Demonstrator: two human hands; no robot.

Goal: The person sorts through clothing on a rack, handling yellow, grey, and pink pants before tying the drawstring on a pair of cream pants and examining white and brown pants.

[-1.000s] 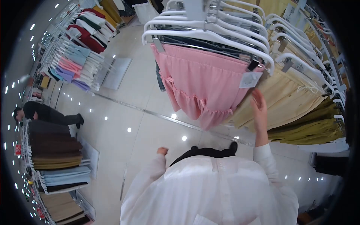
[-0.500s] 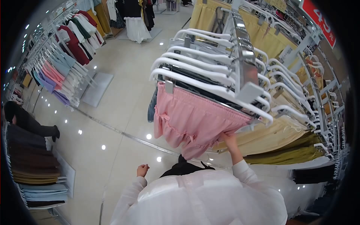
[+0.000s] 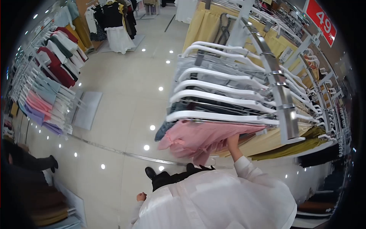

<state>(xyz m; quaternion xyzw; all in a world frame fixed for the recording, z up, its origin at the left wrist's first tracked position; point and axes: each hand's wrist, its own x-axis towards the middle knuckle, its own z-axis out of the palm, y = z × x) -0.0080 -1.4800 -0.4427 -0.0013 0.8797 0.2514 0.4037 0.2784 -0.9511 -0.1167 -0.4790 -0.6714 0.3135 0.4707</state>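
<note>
A pink ruffled garment (image 3: pixel 194 138) hangs by its waist from a white hanger (image 3: pixel 221 115) at the near end of the rack. Its lower part is lifted and bunched toward me. My right hand (image 3: pixel 233 142) is closed on its right side, with the fingertips partly hidden by the fabric. Low in front of my body, my left hand (image 3: pixel 141 196) is curled into a loose fist, with nothing showing in it. Behind the pink garment, dark garments and a piece of denim (image 3: pixel 164 130) hang on more white hangers.
The rack's metal rail (image 3: pixel 276 74) runs away from me. Beige and olive trousers (image 3: pixel 293 147) hang to the right, below a red price sign (image 3: pixel 322 23). Clothes racks (image 3: pixel 42 95) line the left side. A person's dark-clothed leg (image 3: pixel 40 162) shows at far left.
My view has shifted, and the rack now sits lower and further right. The pink garment has swung from hanging nearly flat to tilted and bunched, my right hand still on it. My left hand has dropped lower.
</note>
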